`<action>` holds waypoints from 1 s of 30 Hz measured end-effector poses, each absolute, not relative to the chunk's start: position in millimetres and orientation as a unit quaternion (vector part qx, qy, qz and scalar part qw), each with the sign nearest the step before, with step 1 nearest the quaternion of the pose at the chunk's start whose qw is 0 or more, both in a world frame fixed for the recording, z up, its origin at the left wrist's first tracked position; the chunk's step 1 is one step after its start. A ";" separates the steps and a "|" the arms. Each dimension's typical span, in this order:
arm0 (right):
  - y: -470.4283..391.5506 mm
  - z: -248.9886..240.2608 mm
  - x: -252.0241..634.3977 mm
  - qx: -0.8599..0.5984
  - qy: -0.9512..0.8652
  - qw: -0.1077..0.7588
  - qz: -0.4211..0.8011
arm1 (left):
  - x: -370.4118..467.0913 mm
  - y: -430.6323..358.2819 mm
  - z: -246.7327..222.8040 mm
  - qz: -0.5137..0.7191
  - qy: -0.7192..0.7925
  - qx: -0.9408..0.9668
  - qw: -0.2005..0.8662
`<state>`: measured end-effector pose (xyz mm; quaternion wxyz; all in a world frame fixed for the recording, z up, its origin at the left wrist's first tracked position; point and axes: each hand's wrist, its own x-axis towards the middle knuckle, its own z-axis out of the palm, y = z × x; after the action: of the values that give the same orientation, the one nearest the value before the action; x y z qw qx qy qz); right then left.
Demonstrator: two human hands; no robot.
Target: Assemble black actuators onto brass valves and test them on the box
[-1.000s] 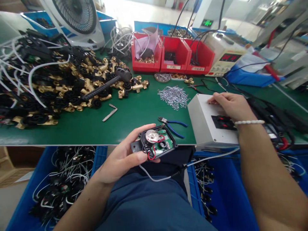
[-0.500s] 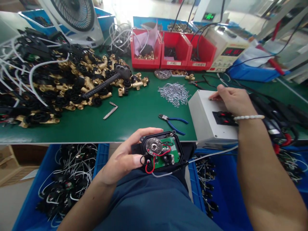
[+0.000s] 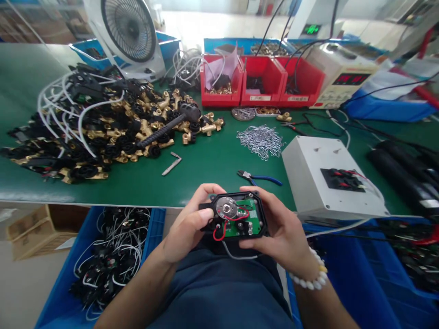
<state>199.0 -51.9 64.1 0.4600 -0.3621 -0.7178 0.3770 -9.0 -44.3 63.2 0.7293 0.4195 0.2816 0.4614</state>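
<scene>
Held over the lap, just below the near edge of the table [image 3: 206, 160]: a black module [image 3: 236, 217], open side up, showing a green board, a round metal disc and a looped red wire. Left hand [image 3: 187, 226] clasped on its left end, thumb lying on top near the red wire. Right hand [image 3: 283, 228] clasped on its right end, fingers curled along the far edge, bead bracelet at the wrist. Grey cable trailing from the module's underside toward the right.

On the table: cutters [image 3: 259, 177] just beyond the module, a white box [image 3: 308, 169] to the right, a heap of clips [image 3: 262, 139], a pile of brass fittings [image 3: 113, 123], 3 red bins [image 3: 262, 82], a fan [image 3: 128, 32]. Blue crate [image 3: 151, 228] of wired parts under the table at left.
</scene>
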 end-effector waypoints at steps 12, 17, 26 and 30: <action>-40.4 29.0 180.9 -0.474 -0.667 0.402 0.411 | -33.1 -26.3 63.0 0.426 0.396 0.700 0.414; -33.4 31.4 172.5 -0.474 -0.677 0.373 0.422 | -26.2 -22.7 62.1 0.423 0.432 0.737 0.302; -11.2 23.4 145.6 -0.617 -0.524 0.430 0.400 | -149.5 17.9 31.3 0.455 0.720 0.522 -0.048; -8.1 12.2 146.5 -0.669 -0.575 0.380 0.279 | -207.5 31.8 15.8 0.422 0.790 0.432 -0.105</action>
<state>146.5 -8.1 12.2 0.3803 -0.6687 -0.5749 0.2787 -207.5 31.8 15.8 -0.1049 0.4319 0.7903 0.4218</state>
